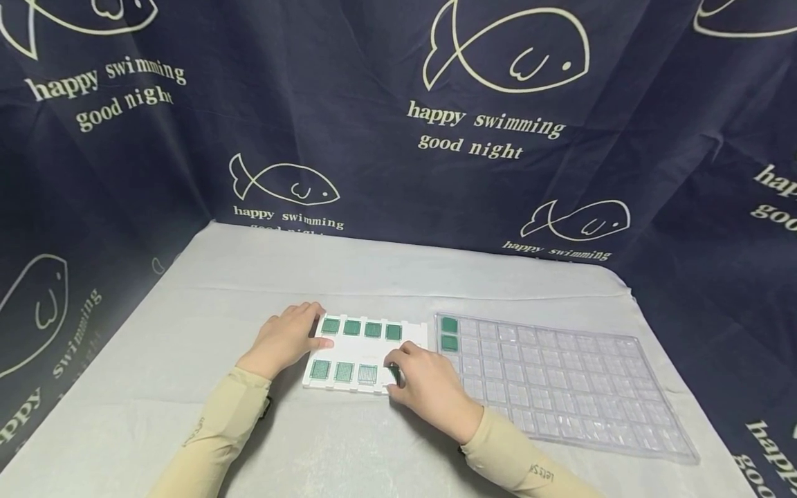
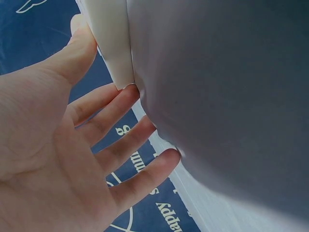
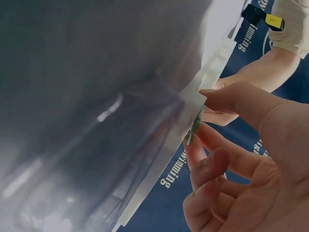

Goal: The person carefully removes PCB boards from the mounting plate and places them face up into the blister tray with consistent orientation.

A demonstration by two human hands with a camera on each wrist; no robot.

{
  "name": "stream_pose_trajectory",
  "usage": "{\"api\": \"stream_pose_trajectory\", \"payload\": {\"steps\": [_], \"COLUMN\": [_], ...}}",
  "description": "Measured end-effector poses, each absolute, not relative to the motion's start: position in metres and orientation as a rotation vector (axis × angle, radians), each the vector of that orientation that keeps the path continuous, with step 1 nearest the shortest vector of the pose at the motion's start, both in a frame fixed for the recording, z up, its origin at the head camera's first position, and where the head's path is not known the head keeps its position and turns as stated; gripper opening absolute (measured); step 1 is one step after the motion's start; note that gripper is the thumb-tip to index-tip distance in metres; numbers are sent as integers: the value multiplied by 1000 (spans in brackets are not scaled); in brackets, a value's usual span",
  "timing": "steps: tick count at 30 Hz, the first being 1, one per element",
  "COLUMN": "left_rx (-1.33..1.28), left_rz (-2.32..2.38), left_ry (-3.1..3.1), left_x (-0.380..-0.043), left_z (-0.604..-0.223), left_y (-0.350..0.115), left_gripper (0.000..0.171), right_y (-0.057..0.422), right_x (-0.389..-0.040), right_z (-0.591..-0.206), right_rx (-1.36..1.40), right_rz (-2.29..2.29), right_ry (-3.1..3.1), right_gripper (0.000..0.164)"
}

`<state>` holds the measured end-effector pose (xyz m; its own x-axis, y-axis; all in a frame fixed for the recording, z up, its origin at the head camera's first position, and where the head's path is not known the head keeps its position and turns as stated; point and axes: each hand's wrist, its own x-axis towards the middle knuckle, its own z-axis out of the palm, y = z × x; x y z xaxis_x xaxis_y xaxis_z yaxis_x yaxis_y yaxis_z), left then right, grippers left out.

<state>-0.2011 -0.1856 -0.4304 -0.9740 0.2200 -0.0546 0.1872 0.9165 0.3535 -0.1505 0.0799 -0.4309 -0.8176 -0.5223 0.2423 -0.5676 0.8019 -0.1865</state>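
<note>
A white tray (image 1: 350, 350) lies on the table, with small green circuit boards (image 1: 351, 328) set in two rows. My left hand (image 1: 283, 339) holds its left end, the thumb over the top face and the fingers along the far left corner. In the left wrist view, those fingertips (image 2: 130, 91) meet the tray's end and the table. My right hand (image 1: 429, 384) is at the near right corner, where thumb and fingers pinch a green board (image 3: 194, 126). This board stands tilted at its slot, partly hidden by the fingers in the head view.
Right of the white tray lies a large clear plastic tray (image 1: 548, 339) divided into many compartments. Two green boards (image 1: 450, 333) sit in its far left compartments. A dark blue curtain (image 1: 373, 83) with fish prints hangs behind the white-covered table (image 1: 349, 443).
</note>
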Motion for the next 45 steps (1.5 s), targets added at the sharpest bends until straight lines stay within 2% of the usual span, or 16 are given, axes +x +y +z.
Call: {"api": "stream_pose_trajectory", "payload": {"steps": [23,45], "left_rx": [362,350], "left_rz": [525,522], "left_ry": [2997,2988], "left_x": [-205,-205], "left_z": [-432,-432], "left_y": [-187,-187], "left_gripper": [53,54], "right_y": [78,83], "right_x": [-146,-149], "right_z": [-432,-426], "right_rx": [846,860], "right_rz": [201,321], "right_ry": [-2633,-2750], "right_gripper": [30,27]}}
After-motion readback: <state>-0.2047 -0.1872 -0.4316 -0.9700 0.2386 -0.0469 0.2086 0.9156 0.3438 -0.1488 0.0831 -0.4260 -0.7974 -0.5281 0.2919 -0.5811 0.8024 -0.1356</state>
